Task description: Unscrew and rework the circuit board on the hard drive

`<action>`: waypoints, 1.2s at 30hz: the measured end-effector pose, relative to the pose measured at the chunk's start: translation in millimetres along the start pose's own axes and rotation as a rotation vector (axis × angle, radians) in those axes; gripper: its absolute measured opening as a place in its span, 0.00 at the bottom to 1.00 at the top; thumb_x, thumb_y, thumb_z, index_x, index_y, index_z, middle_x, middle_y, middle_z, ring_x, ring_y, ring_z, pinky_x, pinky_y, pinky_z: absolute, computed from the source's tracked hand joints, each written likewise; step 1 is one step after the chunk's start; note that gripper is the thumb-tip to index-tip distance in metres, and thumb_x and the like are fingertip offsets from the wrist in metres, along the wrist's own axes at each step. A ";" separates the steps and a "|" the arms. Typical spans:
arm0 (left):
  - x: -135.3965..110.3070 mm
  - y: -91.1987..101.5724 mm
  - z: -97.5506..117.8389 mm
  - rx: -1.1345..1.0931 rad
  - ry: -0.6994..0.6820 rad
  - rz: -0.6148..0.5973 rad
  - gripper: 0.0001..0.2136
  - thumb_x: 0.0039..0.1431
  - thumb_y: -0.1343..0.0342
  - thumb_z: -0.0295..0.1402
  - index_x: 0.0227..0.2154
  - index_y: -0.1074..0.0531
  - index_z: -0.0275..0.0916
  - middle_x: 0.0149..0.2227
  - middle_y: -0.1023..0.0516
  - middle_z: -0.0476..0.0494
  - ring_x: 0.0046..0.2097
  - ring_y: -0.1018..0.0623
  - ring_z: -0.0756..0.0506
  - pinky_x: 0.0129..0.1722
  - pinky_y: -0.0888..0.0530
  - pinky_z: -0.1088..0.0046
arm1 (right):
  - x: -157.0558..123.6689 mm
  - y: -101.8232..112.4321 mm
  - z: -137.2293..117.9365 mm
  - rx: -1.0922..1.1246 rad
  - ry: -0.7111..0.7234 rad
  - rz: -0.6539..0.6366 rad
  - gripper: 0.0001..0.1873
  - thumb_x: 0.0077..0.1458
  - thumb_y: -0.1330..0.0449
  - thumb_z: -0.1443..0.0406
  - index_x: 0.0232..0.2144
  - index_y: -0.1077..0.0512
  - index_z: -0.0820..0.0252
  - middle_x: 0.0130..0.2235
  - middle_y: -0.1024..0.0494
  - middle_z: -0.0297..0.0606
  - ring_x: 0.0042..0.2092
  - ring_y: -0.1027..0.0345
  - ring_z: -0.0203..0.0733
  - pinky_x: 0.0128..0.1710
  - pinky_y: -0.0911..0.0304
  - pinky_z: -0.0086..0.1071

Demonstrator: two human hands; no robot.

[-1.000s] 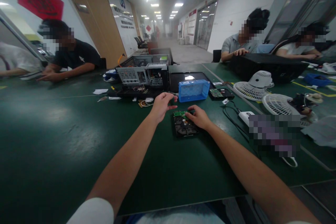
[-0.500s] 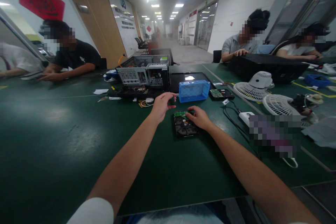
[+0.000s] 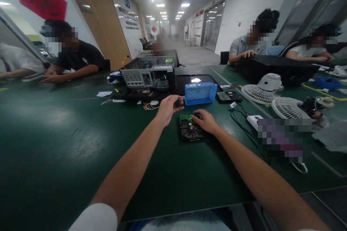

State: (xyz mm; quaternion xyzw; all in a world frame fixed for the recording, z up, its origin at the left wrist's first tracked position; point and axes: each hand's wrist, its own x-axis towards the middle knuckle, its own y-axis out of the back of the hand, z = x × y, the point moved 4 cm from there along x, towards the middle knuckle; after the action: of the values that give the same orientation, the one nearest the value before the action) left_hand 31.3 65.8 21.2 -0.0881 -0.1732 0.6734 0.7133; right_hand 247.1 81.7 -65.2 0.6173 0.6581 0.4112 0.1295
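Observation:
A black hard drive (image 3: 190, 130) with a green circuit board at its far end lies flat on the green table (image 3: 67, 144). My right hand (image 3: 205, 120) rests on its far right part, fingers curled down onto it. Just left of the drive, my left hand (image 3: 167, 108) hovers above the table with fingers apart and thumb out, holding nothing. A blue plastic box (image 3: 200, 93) stands right behind my left fingertips.
An open computer case (image 3: 148, 75) stands behind the blue box, with a second circuit board (image 3: 228, 96) to the right. Two white fans (image 3: 273, 94), black cables (image 3: 241, 119) and a white adapter lie on the right. Other people sit at the table's far left and far right.

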 end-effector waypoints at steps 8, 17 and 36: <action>-1.2 -0.8 -0.9 0.030 0.004 -0.001 0.09 0.57 0.34 0.36 0.34 0.24 0.35 0.37 0.25 0.42 0.41 0.24 0.46 0.39 0.18 0.65 | -0.2 0.1 -1.0 0.006 -0.001 -0.011 0.17 0.61 0.36 0.56 0.48 0.24 0.59 0.44 0.20 0.41 0.32 0.31 0.37 0.35 0.34 0.33; -1.1 0.3 0.5 0.048 -0.004 0.041 0.10 0.54 0.33 0.35 0.36 0.26 0.37 0.38 0.25 0.43 0.40 0.23 0.46 0.40 0.17 0.62 | -0.7 1.4 -2.7 -0.007 -0.004 -0.014 0.17 0.61 0.36 0.55 0.48 0.24 0.58 0.43 0.20 0.41 0.33 0.30 0.38 0.36 0.34 0.33; -0.8 2.3 0.7 0.061 0.024 0.015 0.10 0.55 0.39 0.39 0.34 0.21 0.38 0.34 0.25 0.42 0.39 0.24 0.45 0.37 0.19 0.65 | -1.3 2.2 -6.1 -0.013 0.006 -0.011 0.16 0.61 0.36 0.56 0.47 0.23 0.58 0.43 0.21 0.41 0.32 0.31 0.38 0.35 0.34 0.33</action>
State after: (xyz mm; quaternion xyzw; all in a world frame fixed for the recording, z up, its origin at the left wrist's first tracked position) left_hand 28.9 65.1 21.0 -0.0757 -0.1436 0.6826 0.7126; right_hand 244.8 78.0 -60.2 0.6115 0.6593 0.4164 0.1340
